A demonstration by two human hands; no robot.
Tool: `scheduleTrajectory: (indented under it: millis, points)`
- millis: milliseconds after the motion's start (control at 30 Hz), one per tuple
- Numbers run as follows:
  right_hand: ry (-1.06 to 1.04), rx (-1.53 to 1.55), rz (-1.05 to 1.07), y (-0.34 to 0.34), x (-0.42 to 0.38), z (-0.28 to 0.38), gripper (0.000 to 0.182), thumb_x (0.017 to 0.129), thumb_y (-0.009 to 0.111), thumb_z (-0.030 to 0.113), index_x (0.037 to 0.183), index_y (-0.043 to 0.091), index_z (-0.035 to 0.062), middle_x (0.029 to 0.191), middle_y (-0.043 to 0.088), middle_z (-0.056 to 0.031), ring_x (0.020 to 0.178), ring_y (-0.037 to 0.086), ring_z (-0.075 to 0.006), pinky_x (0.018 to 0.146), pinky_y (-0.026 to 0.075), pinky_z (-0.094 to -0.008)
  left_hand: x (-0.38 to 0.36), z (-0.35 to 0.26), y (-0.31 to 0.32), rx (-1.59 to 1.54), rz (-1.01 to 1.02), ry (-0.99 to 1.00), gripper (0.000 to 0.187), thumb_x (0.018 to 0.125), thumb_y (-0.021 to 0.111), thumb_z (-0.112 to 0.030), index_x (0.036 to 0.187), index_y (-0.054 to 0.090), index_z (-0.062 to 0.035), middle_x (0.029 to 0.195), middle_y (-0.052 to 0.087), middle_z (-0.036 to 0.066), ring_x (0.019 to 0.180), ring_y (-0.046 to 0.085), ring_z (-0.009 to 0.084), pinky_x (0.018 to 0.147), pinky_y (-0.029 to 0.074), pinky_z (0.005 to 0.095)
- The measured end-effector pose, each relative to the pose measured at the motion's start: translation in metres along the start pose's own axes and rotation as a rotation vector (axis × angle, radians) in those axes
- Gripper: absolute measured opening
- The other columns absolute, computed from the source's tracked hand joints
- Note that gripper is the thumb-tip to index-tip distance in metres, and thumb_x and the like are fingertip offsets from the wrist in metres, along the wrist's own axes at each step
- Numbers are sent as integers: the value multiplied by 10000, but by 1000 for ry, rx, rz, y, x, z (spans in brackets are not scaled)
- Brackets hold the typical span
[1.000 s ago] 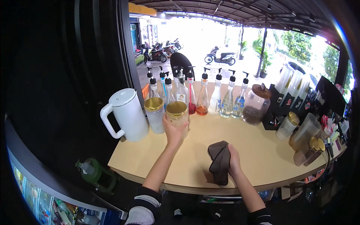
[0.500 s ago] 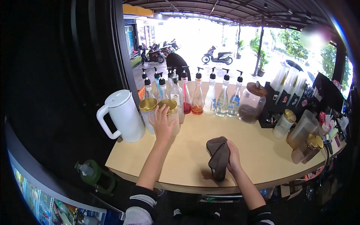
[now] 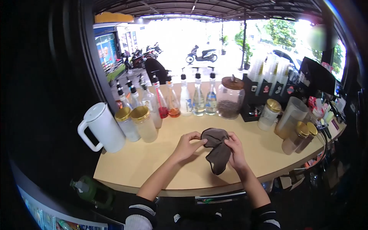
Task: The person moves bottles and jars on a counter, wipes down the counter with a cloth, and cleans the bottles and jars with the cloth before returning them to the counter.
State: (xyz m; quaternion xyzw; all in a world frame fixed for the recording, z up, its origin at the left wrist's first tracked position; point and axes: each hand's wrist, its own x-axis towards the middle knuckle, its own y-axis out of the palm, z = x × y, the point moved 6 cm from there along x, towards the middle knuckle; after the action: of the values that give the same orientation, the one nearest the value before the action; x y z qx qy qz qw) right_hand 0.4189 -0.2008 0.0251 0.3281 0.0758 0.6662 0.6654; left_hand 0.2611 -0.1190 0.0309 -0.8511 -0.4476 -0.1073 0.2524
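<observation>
- Both hands met over the middle of the counter (image 3: 153,168), toward its near edge, and shared one brown cloth (image 3: 217,147).
- The left hand (image 3: 186,145) pinched the cloth's upper left corner between thumb and fingertips.
- The right hand (image 3: 234,149) was closed on the cloth's right side, fingers pressed into the fabric.
- The cloth was dull grey-brown, soft and crumpled, bunched at the top and hanging in a folded tail down to the counter; it bore no print that could be seen.
- One white jug (image 3: 101,127) with a lid and a loop handle stood at the counter's left end.
- Two frosted jars with gold lids (image 3: 138,123) stood just right of the jug, touching each other.
- A row of pump bottles (image 3: 180,100) ran along the far edge; about nine could be counted, though those at the left overlapped. One held red liquid, one amber, several clear. Their labels were too small to read.
- One large glass jar with a brown lid (image 3: 230,97) held a dark fill, right of the bottles.
- Near the right end stood one small gold-lidded jar (image 3: 268,114), one clear pitcher (image 3: 290,122), and two brown gold-capped containers (image 3: 299,137).
- Stacks of clear cups (image 3: 272,71) rose behind them; their number could not be told.
</observation>
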Motion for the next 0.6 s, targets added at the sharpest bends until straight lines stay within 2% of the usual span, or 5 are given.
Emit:
scheduleTrajectory:
  millis: [200,267,367,467,600]
  points:
    - [-287,-341,-225,-65,-29,88,255,846,572,-4,1096,523,12,1120,579,-87,987,563,-146,889,430,-279,39,-53,54,-786,30,-111,110,944,525,-185,953,506,-76,805,553,-23,715,533,47,677,436,204]
    - [-341,-529,-349,-90,-43,112,255,885,540,90,1130,520,23,1162,563,-104,1059,569,-169,900,431,-290,54,-73,88,-822,40,-145,115,965,478,-211,981,480,-98,825,550,-17,699,526,50,601,422,184]
    - [-134,-421,-326,-121,-61,97,354,957,475,278,1224,503,47,1208,555,-77,1112,530,-159,931,413,-301,67,-94,149,-869,253,-213,161,971,459,-216,1053,467,-77,962,546,33,825,591,102,673,556,264]
    - [-46,-174,-328,-141,-79,82,440,969,449,343,1300,439,55,1229,535,-72,1109,529,-163,926,419,-307,80,-108,218,-903,447,-275,317,990,412,-252,1243,428,-62,1117,555,60,980,602,160,825,547,411]
    - [95,152,-547,-187,-118,90,424,977,393,333,1322,382,85,1246,505,-64,1132,511,-192,952,439,-336,105,-113,283,-684,653,-228,390,991,407,-287,1289,437,-37,1130,562,81,990,600,167,814,538,356]
